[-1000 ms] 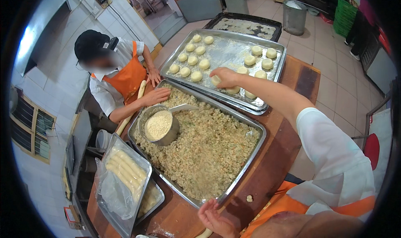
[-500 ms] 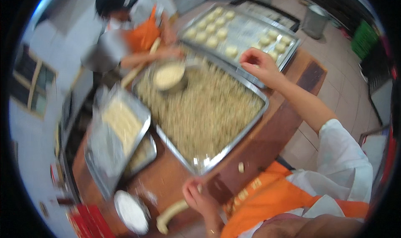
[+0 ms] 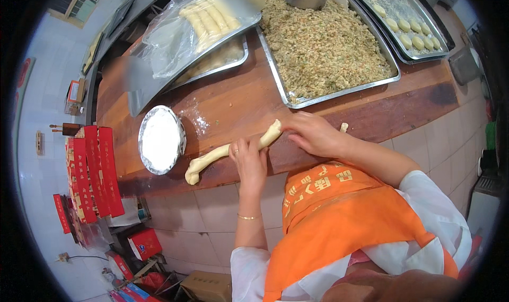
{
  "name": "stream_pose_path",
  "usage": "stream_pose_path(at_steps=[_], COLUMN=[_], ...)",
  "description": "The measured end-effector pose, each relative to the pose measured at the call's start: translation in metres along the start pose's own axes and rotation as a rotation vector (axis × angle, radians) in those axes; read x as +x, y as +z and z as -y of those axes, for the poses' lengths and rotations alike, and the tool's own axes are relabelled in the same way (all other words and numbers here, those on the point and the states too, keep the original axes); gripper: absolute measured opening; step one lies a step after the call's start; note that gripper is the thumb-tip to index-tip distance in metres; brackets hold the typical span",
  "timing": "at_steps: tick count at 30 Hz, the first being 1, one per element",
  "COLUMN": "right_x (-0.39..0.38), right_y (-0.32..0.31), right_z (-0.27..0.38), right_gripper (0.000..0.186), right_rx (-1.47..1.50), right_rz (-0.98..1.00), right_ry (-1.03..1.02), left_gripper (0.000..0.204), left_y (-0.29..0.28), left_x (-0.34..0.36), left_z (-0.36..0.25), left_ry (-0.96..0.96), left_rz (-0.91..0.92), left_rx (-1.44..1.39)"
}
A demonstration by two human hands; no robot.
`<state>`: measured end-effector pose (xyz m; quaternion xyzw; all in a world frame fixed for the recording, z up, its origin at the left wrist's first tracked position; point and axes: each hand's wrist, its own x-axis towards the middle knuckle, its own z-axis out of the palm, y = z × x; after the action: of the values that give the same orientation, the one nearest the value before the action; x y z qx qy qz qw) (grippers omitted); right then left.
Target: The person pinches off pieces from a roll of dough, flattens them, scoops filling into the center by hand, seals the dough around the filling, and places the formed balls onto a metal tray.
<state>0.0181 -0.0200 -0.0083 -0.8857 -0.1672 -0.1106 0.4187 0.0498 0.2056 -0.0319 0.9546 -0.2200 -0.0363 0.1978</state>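
My left hand (image 3: 248, 164) is closed over the middle of a pale dough rope (image 3: 207, 159) lying along the wooden table's front edge (image 3: 130, 172). My right hand (image 3: 315, 135) is at the rope's right end, fingers curved and thumb apart, holding nothing visible. A small dough scrap (image 3: 343, 127) lies right of it. Left of the rope stands a foil-covered bowl of white powder (image 3: 160, 139). Beyond my hands lies a big tray of chopped mixture (image 3: 323, 47).
Plastic-covered dough logs (image 3: 209, 21) lie on overlapping trays at back left. A steel pot (image 3: 306, 0) stands in the mixture tray. Dough rounds (image 3: 403, 25) sit on a tray at back right. Red boxes (image 3: 95, 172) are stacked at the left.
The view has swung down and left to the dough rope. My right hand has come back from the rounds tray to the rope, and my left hand has moved onto it.
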Motion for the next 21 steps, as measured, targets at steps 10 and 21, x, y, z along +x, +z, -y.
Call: stream_pose_path(at_steps=[10,21], right_x=[0.044,0.039], right_y=[0.035,0.047], right_z=[0.013,0.008], right_gripper=[0.032,0.024], right_rx=[-0.029,-0.243], right_rz=[0.376,0.523], right_ry=[0.020,0.101], left_gripper=[0.028,0.016], left_y=[0.010,0.023], left_x=[-0.002,0.006], left_z=[0.013,0.004], left_ry=[0.270,0.342], left_rz=[-0.184,-0.089], left_rx=[-0.071,0.266])
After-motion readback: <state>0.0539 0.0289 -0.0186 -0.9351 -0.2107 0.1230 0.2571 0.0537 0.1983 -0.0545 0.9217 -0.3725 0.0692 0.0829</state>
